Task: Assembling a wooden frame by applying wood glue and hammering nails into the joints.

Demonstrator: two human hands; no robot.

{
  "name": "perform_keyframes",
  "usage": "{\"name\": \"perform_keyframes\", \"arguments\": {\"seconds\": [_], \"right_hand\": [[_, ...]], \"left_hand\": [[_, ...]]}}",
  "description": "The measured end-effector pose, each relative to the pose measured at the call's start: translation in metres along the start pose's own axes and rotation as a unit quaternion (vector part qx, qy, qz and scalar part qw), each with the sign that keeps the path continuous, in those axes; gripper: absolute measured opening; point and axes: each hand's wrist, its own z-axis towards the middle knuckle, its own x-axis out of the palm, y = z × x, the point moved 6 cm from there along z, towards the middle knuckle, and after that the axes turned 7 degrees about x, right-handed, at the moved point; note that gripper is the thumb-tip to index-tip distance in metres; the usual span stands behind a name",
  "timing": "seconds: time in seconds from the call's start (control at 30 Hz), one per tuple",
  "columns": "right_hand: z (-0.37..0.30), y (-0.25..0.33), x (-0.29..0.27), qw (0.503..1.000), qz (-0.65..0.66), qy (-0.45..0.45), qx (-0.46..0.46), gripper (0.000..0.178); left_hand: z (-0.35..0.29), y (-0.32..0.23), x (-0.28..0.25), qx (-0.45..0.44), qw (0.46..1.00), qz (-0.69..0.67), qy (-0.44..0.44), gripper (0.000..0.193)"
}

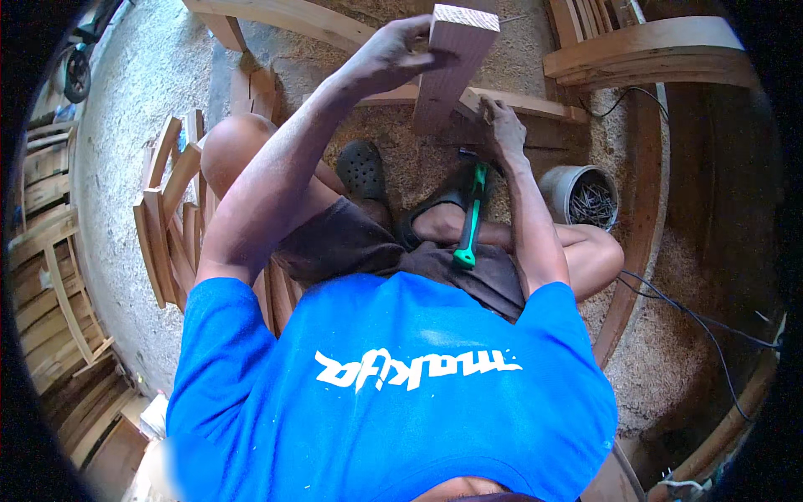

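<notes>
A thick wooden post [458, 75] stands up between my hands, its pale cut end toward me. My left hand [401, 54] grips the post's left side near that end, thumb along the near face. A thin nail [513, 17] sticks out at the post's upper right. Lower down on the right, my right hand [504, 132] has curled fingers beside a wooden rail [527, 104] where it meets the post; what they hold is hidden. A hammer [473, 209] with a green and black handle rests against my lap, its head just below the post.
A bucket of nails [588, 199] stands right of my right knee. Curved wooden pieces [171, 209] are stacked at my left. More curved timber [652, 50] sits at the upper right. A black cable [698, 316] runs over the sawdust-strewn floor beside a long board [646, 209].
</notes>
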Motion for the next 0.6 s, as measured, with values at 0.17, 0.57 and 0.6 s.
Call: {"name": "perform_keyframes", "arguments": {"seconds": [0.17,0.57,0.6], "right_hand": [[-0.001,-0.005,0.008,1.000,0.005,-0.004,-0.005,0.045],[-0.150,-0.085,-0.257,0.953,0.111,-0.267,0.094,0.037],[-0.184,-0.106,-0.280,0.935,0.117,-0.308,0.131,0.035]], "left_hand": [[0.003,0.041,0.019,0.017,0.920,0.320,0.227,0.054],[-0.009,0.058,0.027,-0.101,0.869,0.391,0.286,0.044],[-0.006,0.058,0.029,-0.114,0.907,0.303,0.271,0.040]]}}
